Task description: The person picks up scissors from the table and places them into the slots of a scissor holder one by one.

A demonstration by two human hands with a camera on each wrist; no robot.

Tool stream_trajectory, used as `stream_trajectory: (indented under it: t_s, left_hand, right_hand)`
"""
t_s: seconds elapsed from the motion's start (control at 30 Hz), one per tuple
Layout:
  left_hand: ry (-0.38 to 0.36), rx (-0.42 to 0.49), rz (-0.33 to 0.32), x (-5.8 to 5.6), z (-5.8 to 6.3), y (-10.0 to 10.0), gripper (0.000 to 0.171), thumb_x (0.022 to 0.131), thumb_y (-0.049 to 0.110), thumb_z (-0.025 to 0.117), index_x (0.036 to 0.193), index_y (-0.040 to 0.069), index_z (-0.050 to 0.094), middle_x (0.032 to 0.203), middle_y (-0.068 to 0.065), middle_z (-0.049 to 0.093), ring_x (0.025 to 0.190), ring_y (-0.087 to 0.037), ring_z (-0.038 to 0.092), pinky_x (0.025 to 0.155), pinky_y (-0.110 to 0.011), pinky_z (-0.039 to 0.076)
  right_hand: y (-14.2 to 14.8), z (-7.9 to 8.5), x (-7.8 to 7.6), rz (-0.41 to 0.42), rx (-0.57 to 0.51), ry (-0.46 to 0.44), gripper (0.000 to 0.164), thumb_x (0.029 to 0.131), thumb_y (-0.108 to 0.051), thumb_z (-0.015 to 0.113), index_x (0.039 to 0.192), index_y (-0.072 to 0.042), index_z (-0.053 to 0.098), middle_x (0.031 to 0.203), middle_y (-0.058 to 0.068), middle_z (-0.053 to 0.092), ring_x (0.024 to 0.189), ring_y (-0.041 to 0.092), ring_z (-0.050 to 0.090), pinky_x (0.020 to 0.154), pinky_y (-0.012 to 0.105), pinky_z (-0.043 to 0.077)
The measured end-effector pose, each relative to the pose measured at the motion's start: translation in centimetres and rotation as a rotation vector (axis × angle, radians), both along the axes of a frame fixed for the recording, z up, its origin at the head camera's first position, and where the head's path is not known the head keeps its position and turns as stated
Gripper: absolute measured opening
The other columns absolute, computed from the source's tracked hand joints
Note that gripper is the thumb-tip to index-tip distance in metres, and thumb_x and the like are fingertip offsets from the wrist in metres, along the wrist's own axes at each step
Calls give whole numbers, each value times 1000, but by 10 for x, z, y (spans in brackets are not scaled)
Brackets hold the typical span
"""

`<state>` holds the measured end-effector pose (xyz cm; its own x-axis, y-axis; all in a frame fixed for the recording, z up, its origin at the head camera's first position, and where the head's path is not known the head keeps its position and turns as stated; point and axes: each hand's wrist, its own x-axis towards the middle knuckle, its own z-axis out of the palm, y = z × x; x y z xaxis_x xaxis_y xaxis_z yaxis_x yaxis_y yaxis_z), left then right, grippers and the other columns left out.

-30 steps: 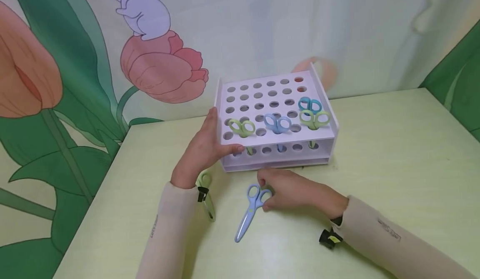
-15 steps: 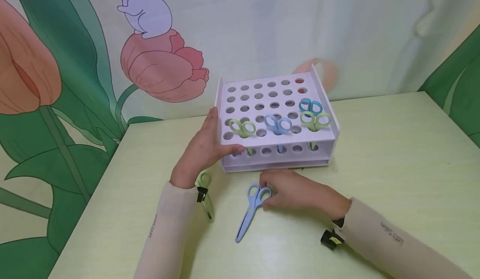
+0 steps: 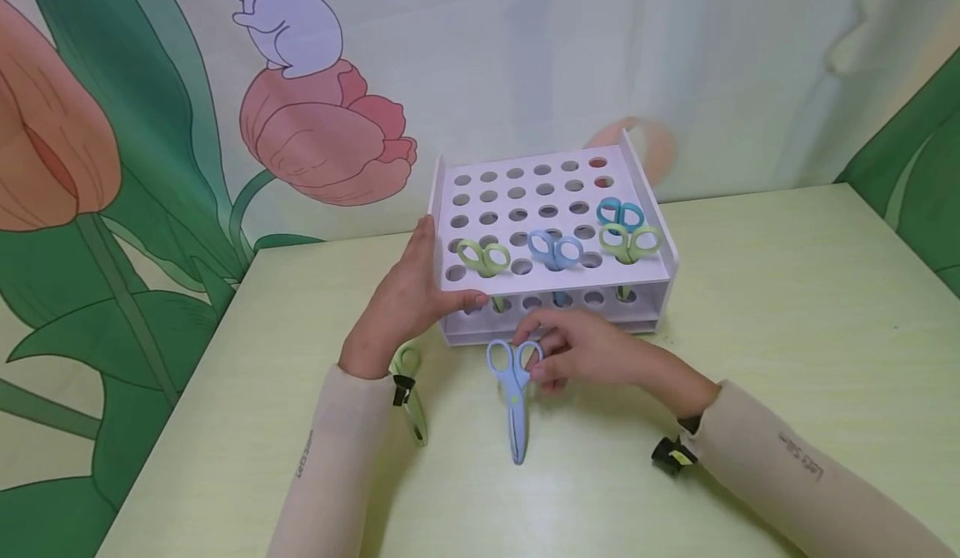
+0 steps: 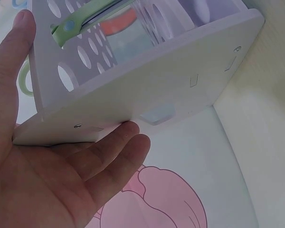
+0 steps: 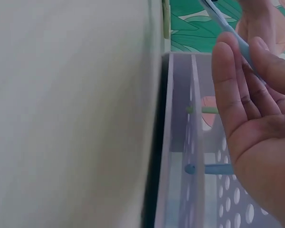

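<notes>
A white rack [image 3: 652,216] with rows of round holes stands near the back of the table. My left hand [image 3: 397,300] holds its left front corner, the thumb along the front edge and the fingers against the side panel [image 4: 171,90]. Between thumb and fingers, my right hand [image 3: 592,350] pinches a handle ring of light blue scissors [image 3: 516,396] in front of the rack. Their blades point toward the near side of the table; the right wrist view shows part of these blue scissors [image 5: 228,28] too. Green scissors [image 3: 417,425] lie by my left wrist, partly hidden.
Several scissors hang in the rack's holes: green scissors [image 3: 495,258] at front left, blue scissors [image 3: 555,254] in the middle, and green scissors [image 3: 628,246] and teal scissors [image 3: 619,213] at right. Behind the table hangs a flower-printed cloth [image 3: 525,67].
My right hand has picked up the blue scissors' handles, shifting them toward the rack and turning the blades to point straight at the near side. The left hand keeps its hold.
</notes>
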<state>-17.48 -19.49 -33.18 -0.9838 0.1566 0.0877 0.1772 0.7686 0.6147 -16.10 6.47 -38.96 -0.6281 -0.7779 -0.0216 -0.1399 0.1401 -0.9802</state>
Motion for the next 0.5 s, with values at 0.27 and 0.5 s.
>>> stream_trajectory:
  t_s: [0.27,0.5]
  left_hand:
    - [10,-2,-9,-1,-2,-1,124,74,41,91,161,16,7,144,-7,38,96,-26,55,79,-40,48]
    - [6,-5,-6,-1,-2,0,124,74,41,91,161,16,7,143,-8,38,95,-27,56,77,-40,49]
  right_hand:
    - [8,16,0,-1,-110,78,28,94,7,65,122,6,61,86,28,69,76,46,69,68,44,59]
    - [13,36,4,-56,-154,123,28,95,4,65,123,6,63,83,19,71,73,31,71,70,43,59]
